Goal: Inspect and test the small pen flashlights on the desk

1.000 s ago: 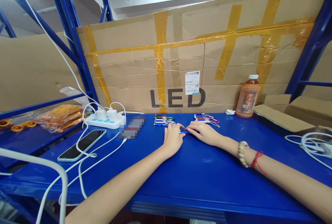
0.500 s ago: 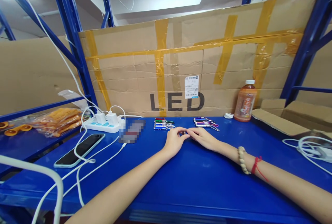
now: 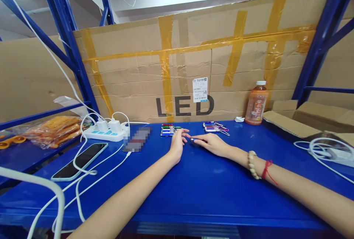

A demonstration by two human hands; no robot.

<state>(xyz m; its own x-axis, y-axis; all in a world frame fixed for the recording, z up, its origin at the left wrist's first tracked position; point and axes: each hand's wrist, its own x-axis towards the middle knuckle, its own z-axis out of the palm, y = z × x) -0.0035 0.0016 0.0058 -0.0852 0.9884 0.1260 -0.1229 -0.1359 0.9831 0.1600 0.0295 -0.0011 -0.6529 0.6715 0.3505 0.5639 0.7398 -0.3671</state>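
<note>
My right hand rests on the blue table with its fingers closed on a small blue keychain flashlight, whose silver tip pokes out to the left. My left hand lies just left of that tip, its fingers loosely spread and apart from the flashlight. Behind my left hand sits a row of small flashlights. A second row of flashlights with clips lies behind my right hand.
A taped cardboard sheet marked LED walls off the back. An orange drink bottle and open cardboard boxes stand at right. At left are a power strip, a phone, white cables and bagged orange items.
My left hand has let go of the flashlight's end and drawn slightly away, fingers opening. The flashlight stays in my right hand. The view has shifted a little.
</note>
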